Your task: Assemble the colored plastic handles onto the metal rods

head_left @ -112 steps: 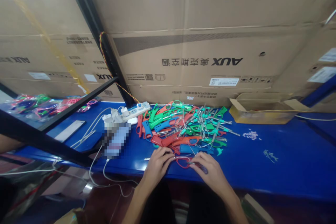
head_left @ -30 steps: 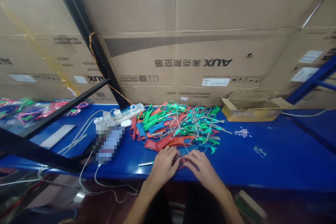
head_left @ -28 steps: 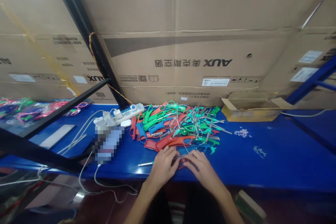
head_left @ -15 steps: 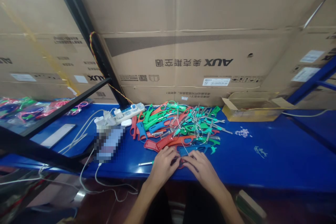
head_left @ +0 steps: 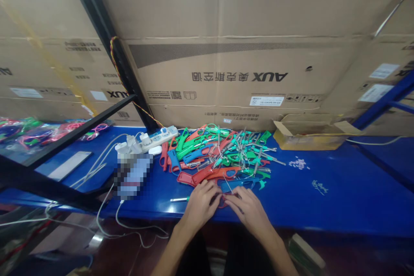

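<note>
One metal tube (head_left: 179, 199) juts toward nine o'clock from my left hand (head_left: 202, 200), which pinches the red piece (head_left: 223, 205) at centre, presumably for steadiness; at its three o'clock, my right hand (head_left: 245, 202) bunches fingertips against it, exact pinch hidden.

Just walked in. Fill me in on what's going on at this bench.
A person's left hand and right hand are close together at the near edge of a blue table, fingers pinched around a red plastic piece, mostly hidden. A thin rod slants up between them. Just beyond lies a jumbled pile of coloured plastic parts, with an open carton and small pale bits off to the right.
</note>
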`<state>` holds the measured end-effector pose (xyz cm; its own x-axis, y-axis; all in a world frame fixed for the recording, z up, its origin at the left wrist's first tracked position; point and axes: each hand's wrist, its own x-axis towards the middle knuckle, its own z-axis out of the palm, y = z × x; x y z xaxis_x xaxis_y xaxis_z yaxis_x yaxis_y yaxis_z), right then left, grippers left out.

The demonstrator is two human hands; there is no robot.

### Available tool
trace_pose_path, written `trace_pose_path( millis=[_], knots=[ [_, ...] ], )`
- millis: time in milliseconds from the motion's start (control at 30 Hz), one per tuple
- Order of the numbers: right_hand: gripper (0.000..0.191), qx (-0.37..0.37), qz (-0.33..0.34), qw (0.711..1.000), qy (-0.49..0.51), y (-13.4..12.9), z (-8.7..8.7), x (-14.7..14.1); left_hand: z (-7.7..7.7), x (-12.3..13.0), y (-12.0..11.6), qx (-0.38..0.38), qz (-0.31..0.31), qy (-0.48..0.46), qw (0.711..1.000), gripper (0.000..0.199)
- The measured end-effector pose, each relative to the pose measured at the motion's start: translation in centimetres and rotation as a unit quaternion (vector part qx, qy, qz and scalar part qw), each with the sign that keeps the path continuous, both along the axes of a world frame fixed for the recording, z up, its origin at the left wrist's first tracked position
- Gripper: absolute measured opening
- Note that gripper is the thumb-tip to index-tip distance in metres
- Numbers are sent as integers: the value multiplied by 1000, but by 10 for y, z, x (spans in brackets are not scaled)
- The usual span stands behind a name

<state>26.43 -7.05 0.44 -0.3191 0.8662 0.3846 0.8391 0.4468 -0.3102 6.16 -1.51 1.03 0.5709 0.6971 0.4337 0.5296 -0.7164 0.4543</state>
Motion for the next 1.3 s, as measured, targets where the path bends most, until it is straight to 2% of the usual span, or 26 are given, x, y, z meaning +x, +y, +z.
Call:
trace_pose_path(
  millis=[233,400,633,933,1300],
  knots=[
    [27,-18,1,1000,11,-1,3,0,-4,-15,-5,-17,7,-32,999,9],
    [24,-14,4,1000,3,-1,3,-1,-3,-25,-7,-21,7,-37,999,15],
    [23,-11,5,1000,2,-1,2,-1,-6,-26,-5,-26,2,-36,999,11],
    [29,24,8,999,22,0,-4,0,-1,-25,-3,-52,-5,6,999,12],
    [30,18,11,999,24,0,-4,1,3,-40,-7,-78,-16,-49,996,9]
  ],
)
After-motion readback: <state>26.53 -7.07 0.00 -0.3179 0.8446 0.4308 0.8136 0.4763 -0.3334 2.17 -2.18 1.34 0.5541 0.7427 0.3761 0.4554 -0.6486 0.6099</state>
